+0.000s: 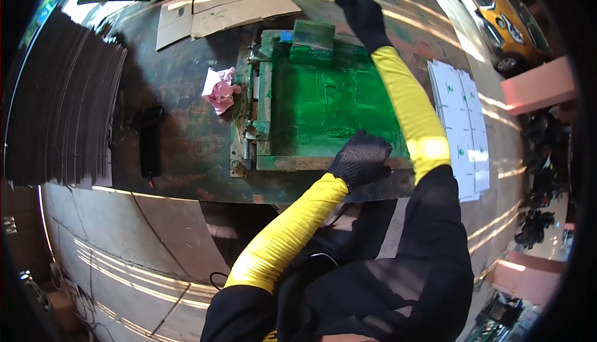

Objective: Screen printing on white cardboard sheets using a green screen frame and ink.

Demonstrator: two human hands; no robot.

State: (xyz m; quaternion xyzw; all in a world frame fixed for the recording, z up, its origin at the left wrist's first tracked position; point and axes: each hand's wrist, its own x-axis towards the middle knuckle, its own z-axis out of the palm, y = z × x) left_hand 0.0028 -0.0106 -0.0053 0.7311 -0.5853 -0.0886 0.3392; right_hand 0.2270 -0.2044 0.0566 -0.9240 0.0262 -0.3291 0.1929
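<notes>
Left hand point(360, 163), black-gloved, presses flat on the near edge of the green-inked printing frame point(323, 106); right hand point(360, 12) reaches past its far edge, grip unclear.

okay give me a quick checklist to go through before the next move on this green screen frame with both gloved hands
1. Left hand on the near edge of the green screen frame: ok.
2. Right hand reaching past the frame's far edge, contact unclear: cannot tell.
3. Green block resting at the frame's far end: ok.
4. Pink rag lying off the frame, to its left: ok.
5. White printed sheets stacked to the right, apart from the frame: ok.
6. Frame seated flat on the table: cannot tell.
</notes>
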